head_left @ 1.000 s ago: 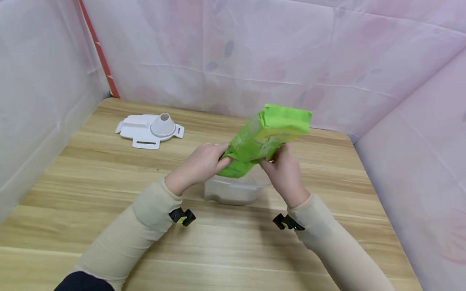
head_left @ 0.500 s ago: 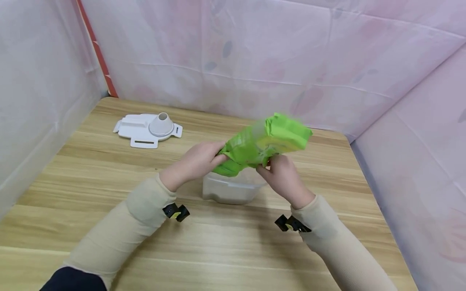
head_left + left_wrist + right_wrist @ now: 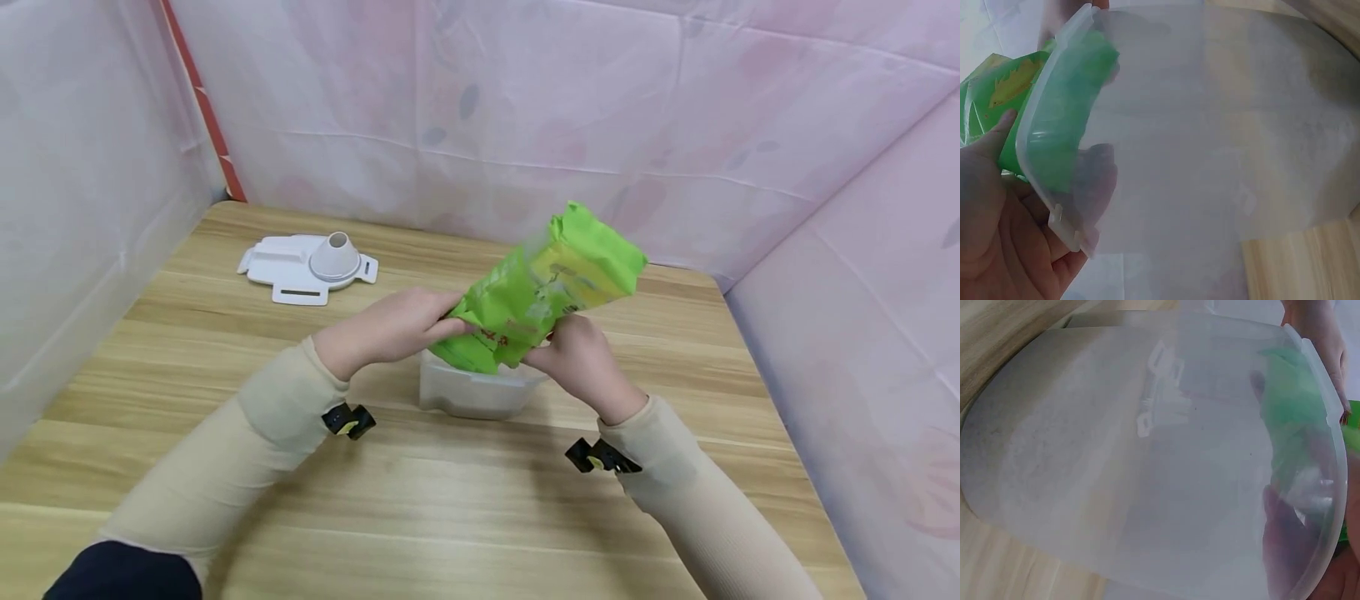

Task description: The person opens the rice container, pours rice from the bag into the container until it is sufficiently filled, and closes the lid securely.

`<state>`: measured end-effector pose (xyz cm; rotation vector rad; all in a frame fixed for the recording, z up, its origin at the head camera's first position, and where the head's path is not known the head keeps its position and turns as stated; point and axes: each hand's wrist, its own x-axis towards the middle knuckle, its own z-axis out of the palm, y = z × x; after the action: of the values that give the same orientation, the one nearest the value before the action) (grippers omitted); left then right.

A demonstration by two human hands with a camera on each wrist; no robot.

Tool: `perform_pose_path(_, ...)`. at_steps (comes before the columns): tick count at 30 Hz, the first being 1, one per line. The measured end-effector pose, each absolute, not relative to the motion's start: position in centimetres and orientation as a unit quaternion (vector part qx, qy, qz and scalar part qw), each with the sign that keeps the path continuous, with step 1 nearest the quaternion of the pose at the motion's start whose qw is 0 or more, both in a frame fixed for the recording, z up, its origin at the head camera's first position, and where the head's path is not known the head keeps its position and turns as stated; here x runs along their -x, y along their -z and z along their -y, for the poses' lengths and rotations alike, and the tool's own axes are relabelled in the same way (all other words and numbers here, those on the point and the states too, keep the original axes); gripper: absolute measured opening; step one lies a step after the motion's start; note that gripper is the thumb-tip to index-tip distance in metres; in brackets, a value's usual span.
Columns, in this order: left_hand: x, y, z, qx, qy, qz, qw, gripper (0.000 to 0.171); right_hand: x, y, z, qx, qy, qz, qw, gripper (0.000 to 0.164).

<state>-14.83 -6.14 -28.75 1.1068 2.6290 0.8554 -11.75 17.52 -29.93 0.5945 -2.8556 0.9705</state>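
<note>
A green plastic bag [image 3: 536, 292] with a yellow printed patch is tilted over a translucent plastic container [image 3: 474, 397], its lower end dipping into the container's mouth. My left hand [image 3: 399, 327] grips the bag's lower left side, thumb on top. From the right, my right hand [image 3: 583, 360] holds its underside near the container. Through the container wall [image 3: 1179, 144] in the left wrist view, the bag's lower end and some fingertips show inside the rim. The right wrist view shows the same through the container's other side [image 3: 1110, 456]. What the bag holds is hidden.
A white plastic lid [image 3: 288, 261] with a cone-shaped spout [image 3: 336, 257] and slotted tabs lies at the back left of the wooden table [image 3: 465, 500]. Pale patterned sheets [image 3: 525, 108] stand behind and on both sides. Both sleeves carry small black wrist cameras.
The bag's upper end dipped, then rose again, with its printed face turning more into view. My left hand and forearm have shifted left. The container and lid stay put.
</note>
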Motion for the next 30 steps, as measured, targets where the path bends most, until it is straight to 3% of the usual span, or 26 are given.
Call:
perform_pose_path(5,15.0,28.6,6.3,-0.367,-0.283,-0.882,0.081,0.032,11.7,29.9,-17.6,-0.196,-0.318,0.928,0.02,0.047)
perform_pose_path(15,14.7,28.3,6.0,-0.332,-0.286,-0.899,0.005,0.023,11.4,30.0,-18.7,-0.141,-0.452,0.88,0.029,0.036)
perform_pose_path(18,14.5,27.9,6.0,-0.322,-0.286,-0.903,-0.003,0.021,10.8,30.2,-18.8,-0.139,-0.435,0.887,0.072,0.03)
perform_pose_path(25,14.0,27.4,5.8,-0.314,-0.28,-0.907,0.007,0.02,9.9,30.9,-18.2,-0.244,-0.304,0.885,0.255,0.03)
perform_pose_path(27,13.9,27.3,5.7,-0.311,-0.283,-0.907,0.008,0.02,9.8,31.0,-17.9,-0.268,-0.286,0.88,0.27,0.02)
perform_pose_path(30,13.8,27.3,5.8,-0.303,-0.284,-0.91,0.008,0.021,9.6,30.9,-17.4,-0.276,-0.312,0.878,0.236,0.01)
